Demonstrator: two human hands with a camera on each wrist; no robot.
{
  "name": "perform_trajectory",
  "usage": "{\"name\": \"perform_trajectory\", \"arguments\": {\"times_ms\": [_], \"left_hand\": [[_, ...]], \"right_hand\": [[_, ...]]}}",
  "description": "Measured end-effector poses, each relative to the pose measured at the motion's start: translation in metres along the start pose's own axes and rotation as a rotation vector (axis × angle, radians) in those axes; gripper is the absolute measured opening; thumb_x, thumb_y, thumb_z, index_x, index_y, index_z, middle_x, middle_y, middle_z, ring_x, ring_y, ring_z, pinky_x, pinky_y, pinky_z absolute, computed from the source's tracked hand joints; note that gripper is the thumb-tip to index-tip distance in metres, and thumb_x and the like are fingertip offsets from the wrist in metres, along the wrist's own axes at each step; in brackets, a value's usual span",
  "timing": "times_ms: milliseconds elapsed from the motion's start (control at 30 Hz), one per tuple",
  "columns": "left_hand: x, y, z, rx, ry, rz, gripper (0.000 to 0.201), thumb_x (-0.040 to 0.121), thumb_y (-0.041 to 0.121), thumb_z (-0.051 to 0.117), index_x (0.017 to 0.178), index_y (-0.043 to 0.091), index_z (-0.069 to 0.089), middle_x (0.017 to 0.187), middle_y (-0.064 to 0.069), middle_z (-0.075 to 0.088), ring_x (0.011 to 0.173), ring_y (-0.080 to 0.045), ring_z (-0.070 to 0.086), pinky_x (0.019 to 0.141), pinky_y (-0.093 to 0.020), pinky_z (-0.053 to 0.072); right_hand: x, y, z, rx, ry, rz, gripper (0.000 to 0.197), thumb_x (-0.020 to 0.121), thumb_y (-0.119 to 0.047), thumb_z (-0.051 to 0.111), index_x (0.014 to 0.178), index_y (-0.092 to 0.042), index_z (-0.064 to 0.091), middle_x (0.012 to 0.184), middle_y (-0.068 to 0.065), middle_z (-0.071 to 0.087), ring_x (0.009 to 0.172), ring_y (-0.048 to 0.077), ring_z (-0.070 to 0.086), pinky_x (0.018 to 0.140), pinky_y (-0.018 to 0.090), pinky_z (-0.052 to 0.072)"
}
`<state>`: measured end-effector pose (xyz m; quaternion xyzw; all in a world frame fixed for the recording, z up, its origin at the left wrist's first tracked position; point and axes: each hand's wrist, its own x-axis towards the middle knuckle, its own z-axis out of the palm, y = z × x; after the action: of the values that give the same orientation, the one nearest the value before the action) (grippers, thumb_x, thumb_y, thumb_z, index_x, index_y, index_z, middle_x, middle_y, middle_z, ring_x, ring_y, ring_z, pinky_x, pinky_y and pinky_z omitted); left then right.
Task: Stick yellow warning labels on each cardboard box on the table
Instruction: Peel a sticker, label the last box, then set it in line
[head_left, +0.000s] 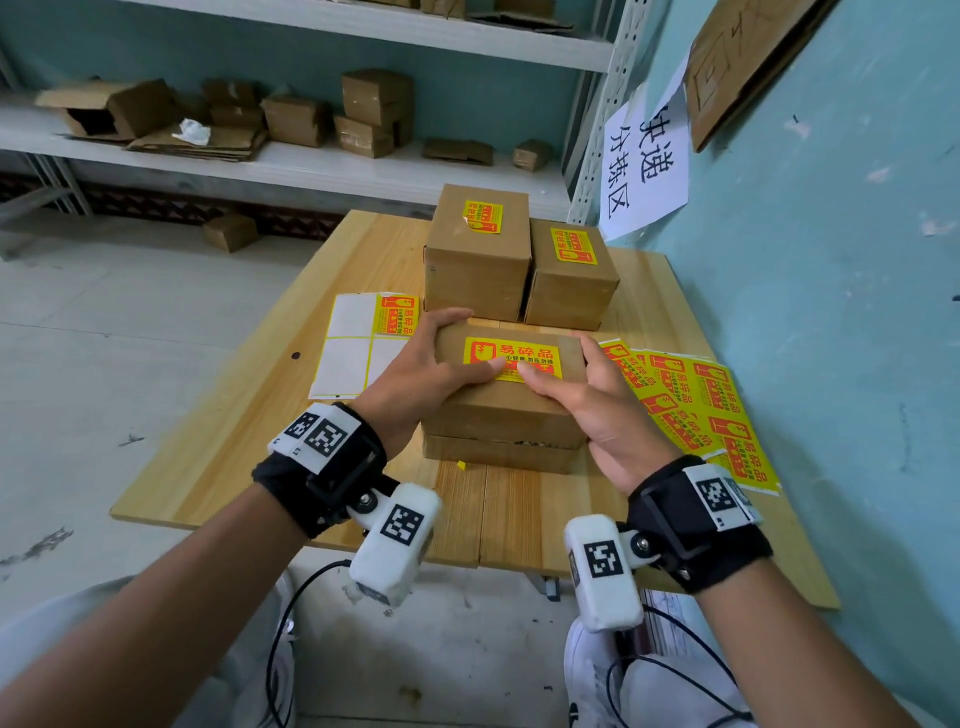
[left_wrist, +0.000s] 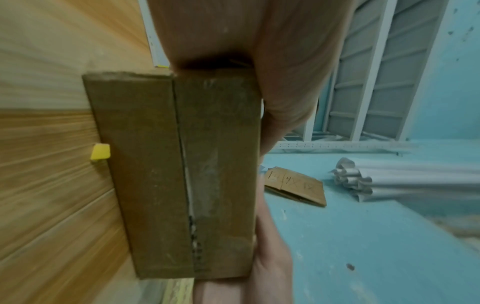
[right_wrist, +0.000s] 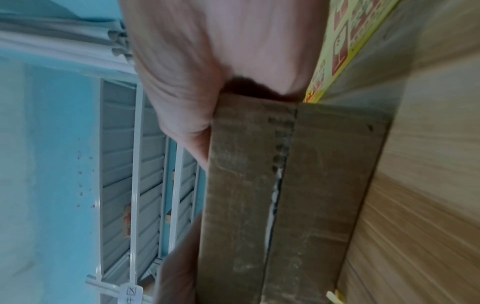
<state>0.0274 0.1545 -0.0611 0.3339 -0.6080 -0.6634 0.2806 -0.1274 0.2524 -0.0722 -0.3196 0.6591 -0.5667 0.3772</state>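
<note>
Two flat cardboard boxes are stacked at the table's front. The top box (head_left: 506, 410) (left_wrist: 221, 164) (right_wrist: 239, 205) carries a yellow warning label (head_left: 511, 359). My left hand (head_left: 447, 353) (left_wrist: 233, 30) grips its left end with the thumb pressing on the label. At the right end my right hand (head_left: 582, 379) (right_wrist: 207, 51) holds it the same way, thumb on the label. The lower box (head_left: 498, 453) (left_wrist: 140, 174) (right_wrist: 324, 195) shows only its front side. Behind stand two taller boxes (head_left: 478, 260) (head_left: 571, 280), each with a yellow label on top.
Sheets of yellow labels (head_left: 691, 400) (right_wrist: 337, 51) lie right of the stack. A mostly peeled backing sheet (head_left: 353, 348) lies to the left. A yellow scrap (left_wrist: 100, 151) sits by the lower box. The blue wall (head_left: 831, 312) borders the wooden table (head_left: 234, 415) on the right; shelves with boxes stand behind.
</note>
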Motion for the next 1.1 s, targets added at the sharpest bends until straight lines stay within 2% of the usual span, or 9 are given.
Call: {"name": "perform_trajectory", "arguments": {"times_ms": [167,267,367,433,533,633,767,867,1100], "left_hand": [[-0.001,0.005,-0.005,-0.086,-0.061,-0.044,0.055,0.086,0.015,0.071,0.132,0.035,0.048,0.121,0.004,0.053,0.108,-0.020,0.062,0.087,-0.031,0.057],[-0.001,0.005,-0.005,-0.119,-0.038,-0.046,0.043,0.093,0.013,0.060,0.131,0.033,0.053,0.131,0.005,0.054,0.110,-0.019,0.062,0.091,-0.033,0.053],[0.000,0.007,-0.003,-0.128,0.008,-0.037,0.034,0.096,0.026,0.057,0.130,0.031,0.055,0.133,0.007,0.056,0.111,-0.015,0.062,0.086,-0.028,0.054],[0.000,0.007,0.001,-0.071,0.034,-0.029,0.045,0.086,0.032,0.070,0.128,0.032,0.053,0.123,0.005,0.059,0.107,-0.015,0.064,0.082,-0.027,0.056],[0.003,0.001,0.006,0.031,0.103,0.012,0.060,0.076,0.029,0.080,0.127,0.034,0.049,0.111,0.008,0.053,0.101,-0.014,0.060,0.082,-0.031,0.056],[0.007,-0.002,0.008,0.052,0.140,0.033,0.053,0.078,0.031,0.078,0.124,0.034,0.051,0.109,0.010,0.052,0.099,-0.011,0.058,0.076,-0.026,0.053],[0.011,-0.003,0.008,0.040,0.182,0.029,0.030,0.089,0.031,0.067,0.117,0.033,0.057,0.115,0.002,0.057,0.101,-0.015,0.059,0.075,-0.026,0.051],[0.014,-0.002,0.008,0.041,0.237,0.011,0.016,0.095,0.033,0.057,0.110,0.033,0.061,0.119,0.000,0.059,0.104,-0.017,0.060,0.073,-0.027,0.051],[0.021,-0.002,0.011,0.016,0.280,-0.011,0.024,0.080,0.035,0.076,0.099,0.035,0.061,0.109,0.000,0.062,0.100,-0.022,0.065,0.084,-0.044,0.058]], "right_hand": [[-0.005,-0.010,-0.013,0.157,-0.136,0.023,0.048,0.092,-0.011,0.066,0.138,-0.012,0.051,0.126,0.013,0.067,0.108,0.024,0.067,0.087,0.036,0.057],[-0.005,-0.009,-0.016,0.200,-0.163,0.013,0.035,0.098,-0.007,0.054,0.133,-0.008,0.055,0.127,0.019,0.064,0.112,0.031,0.062,0.096,0.044,0.051],[-0.002,-0.010,-0.007,0.180,-0.043,0.039,0.049,0.096,-0.037,0.060,0.139,-0.015,0.052,0.137,0.008,0.061,0.126,0.026,0.057,0.108,0.047,0.043],[-0.002,-0.011,0.001,0.071,0.010,0.014,0.086,0.070,-0.065,0.077,0.140,-0.023,0.051,0.141,-0.001,0.058,0.132,0.020,0.052,0.112,0.051,0.039],[-0.001,-0.008,0.009,-0.030,0.071,-0.080,0.074,0.065,-0.050,0.087,0.127,-0.021,0.058,0.116,-0.003,0.071,0.109,0.015,0.067,0.098,0.043,0.054],[0.002,-0.006,0.011,-0.081,0.124,-0.056,0.090,0.056,-0.059,0.082,0.133,-0.023,0.052,0.119,-0.004,0.069,0.111,0.017,0.065,0.097,0.044,0.054],[0.005,-0.008,0.008,-0.089,0.156,-0.045,0.035,0.095,-0.038,0.061,0.126,-0.020,0.056,0.111,-0.003,0.065,0.106,0.016,0.060,0.081,0.029,0.051],[0.005,-0.010,0.004,-0.099,0.178,-0.048,0.026,0.105,-0.034,0.041,0.118,-0.018,0.057,0.110,-0.001,0.059,0.099,0.013,0.053,0.072,0.023,0.039],[0.012,-0.011,0.012,-0.125,0.230,-0.064,0.035,0.090,-0.042,0.067,0.118,-0.021,0.059,0.105,-0.004,0.066,0.095,0.012,0.062,0.076,0.028,0.051]]}}
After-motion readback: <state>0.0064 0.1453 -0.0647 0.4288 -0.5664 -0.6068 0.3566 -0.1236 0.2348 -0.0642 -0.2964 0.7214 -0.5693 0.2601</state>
